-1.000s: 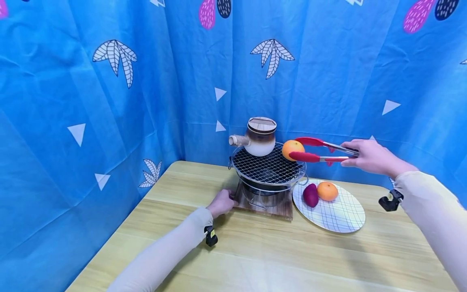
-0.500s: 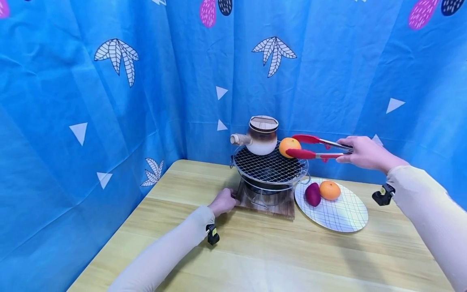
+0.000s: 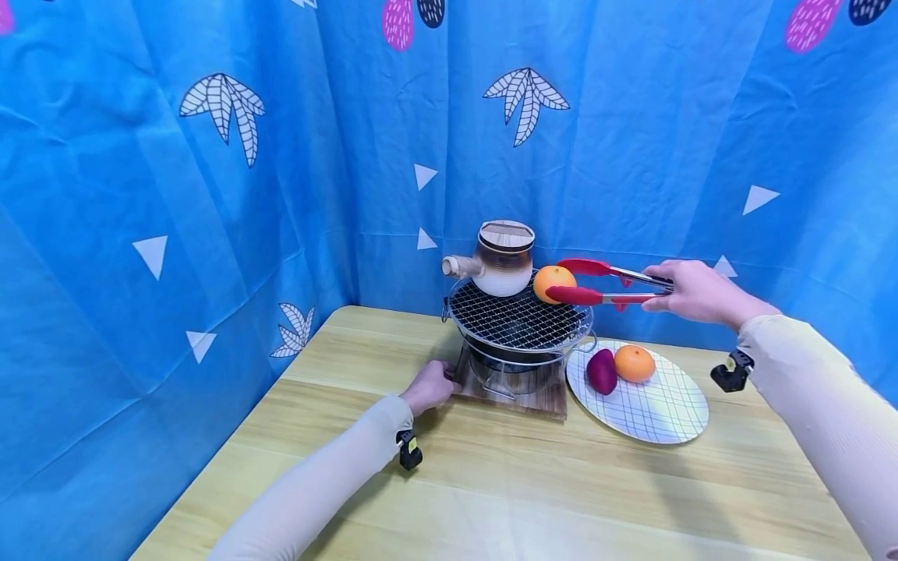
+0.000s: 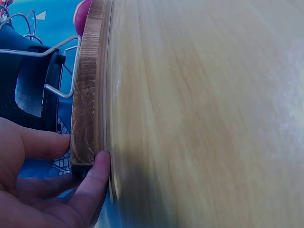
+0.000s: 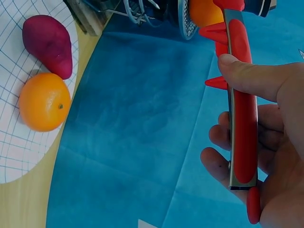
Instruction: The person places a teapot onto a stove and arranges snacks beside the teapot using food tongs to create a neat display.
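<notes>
My right hand (image 3: pixel 701 291) holds a pair of red-tipped metal tongs (image 5: pixel 243 114), thumb on one arm and fingers behind the other. Between the tong tips is an orange (image 3: pixel 553 284), at the right side of the round wire grill rack (image 3: pixel 512 319); I cannot tell whether it touches the mesh. A lidded clay pot (image 3: pixel 503 269) with a side handle stands on the rack's back left. My left hand (image 3: pixel 429 387) pinches the left corner of the wooden board (image 4: pixel 85 95) under the stove, thumb on its upper face.
An oval checked plate (image 3: pixel 666 413) lies right of the board, bearing a second orange (image 3: pixel 634 364) and a purple sweet potato-like piece (image 3: pixel 602 372). Blue patterned curtains (image 3: pixel 393 156) hang close behind and left of the wooden table (image 3: pixel 477 475).
My right hand has moved slightly left, carrying the tongs and the orange further over the rack, nearer the pot. The left hand keeps its hold on the board.
</notes>
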`<state>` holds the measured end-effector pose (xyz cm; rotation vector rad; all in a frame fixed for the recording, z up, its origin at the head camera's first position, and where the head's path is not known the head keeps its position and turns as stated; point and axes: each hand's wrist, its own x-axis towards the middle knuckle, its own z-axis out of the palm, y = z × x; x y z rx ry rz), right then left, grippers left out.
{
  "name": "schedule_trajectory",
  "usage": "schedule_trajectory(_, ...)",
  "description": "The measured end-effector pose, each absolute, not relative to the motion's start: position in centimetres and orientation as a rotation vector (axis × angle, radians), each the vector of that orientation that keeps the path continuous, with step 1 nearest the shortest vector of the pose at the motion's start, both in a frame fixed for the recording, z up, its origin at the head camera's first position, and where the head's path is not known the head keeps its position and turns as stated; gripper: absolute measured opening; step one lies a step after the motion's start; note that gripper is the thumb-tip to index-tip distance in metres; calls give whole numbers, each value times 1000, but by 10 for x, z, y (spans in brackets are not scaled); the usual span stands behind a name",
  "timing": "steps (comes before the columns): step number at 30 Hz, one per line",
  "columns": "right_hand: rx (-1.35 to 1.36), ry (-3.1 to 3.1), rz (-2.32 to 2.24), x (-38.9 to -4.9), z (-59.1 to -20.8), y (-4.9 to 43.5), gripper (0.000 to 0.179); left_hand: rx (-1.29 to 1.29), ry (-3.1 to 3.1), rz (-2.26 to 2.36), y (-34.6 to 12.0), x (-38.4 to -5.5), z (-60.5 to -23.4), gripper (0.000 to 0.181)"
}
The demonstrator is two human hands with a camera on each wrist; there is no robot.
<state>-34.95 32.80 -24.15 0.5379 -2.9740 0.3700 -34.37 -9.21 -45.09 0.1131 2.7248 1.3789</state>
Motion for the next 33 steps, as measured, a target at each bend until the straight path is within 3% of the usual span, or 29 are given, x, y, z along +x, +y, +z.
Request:
schedule_trajectory(13, 520, -2983, 422, -346, -242, 332, 82, 120, 2721, 1397, -93, -343, -453, 52)
schedule_trajectory(33, 431, -3007, 392, -319, -255, 380, 94, 122, 2724, 1395, -94, -344, -453, 54)
